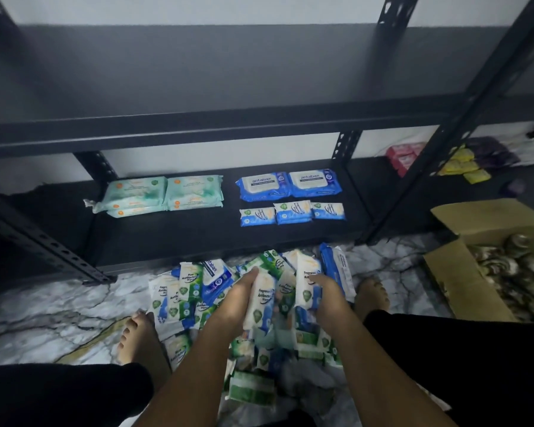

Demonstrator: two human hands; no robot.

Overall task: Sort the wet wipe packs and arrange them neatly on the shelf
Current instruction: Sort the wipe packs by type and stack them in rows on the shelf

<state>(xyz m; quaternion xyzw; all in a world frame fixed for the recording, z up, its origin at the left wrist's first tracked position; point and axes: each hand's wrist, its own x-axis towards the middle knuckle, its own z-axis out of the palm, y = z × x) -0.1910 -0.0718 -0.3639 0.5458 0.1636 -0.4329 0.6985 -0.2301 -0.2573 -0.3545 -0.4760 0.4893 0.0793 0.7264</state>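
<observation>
One cardboard box [453,272] sits beside the shelf [198,238].

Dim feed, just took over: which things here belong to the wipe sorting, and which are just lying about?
Job: left hand gripping a white antibacterial pack; right hand gripping a second pack; floor pile of packs; black shelf with mint-green packs, blue antabax packs, small blue packs.
Lying about: cardboard box; red packets, yellow packets, purple packets on neighbouring shelf.
</observation>
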